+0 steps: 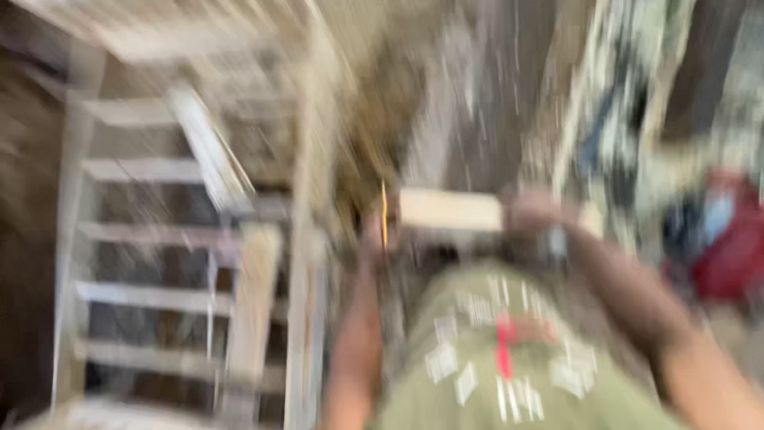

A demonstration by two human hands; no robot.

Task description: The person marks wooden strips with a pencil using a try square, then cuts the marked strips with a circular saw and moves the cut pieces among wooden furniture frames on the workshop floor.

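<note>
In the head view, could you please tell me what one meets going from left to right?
Pale slatted wooden frame → left hand with a thin yellow stick → pale wooden block → right hand → blurred red thing.

No packages, labels, signs or screens could be made out; view was heavily motion-blurred, so none could be told for certain anywhere, near or far.

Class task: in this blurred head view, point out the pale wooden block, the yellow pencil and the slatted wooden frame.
pale wooden block (450, 210), head view, middle of its face.
yellow pencil (383, 213), head view, mid-shaft.
slatted wooden frame (142, 170), head view, on one slat.
</note>
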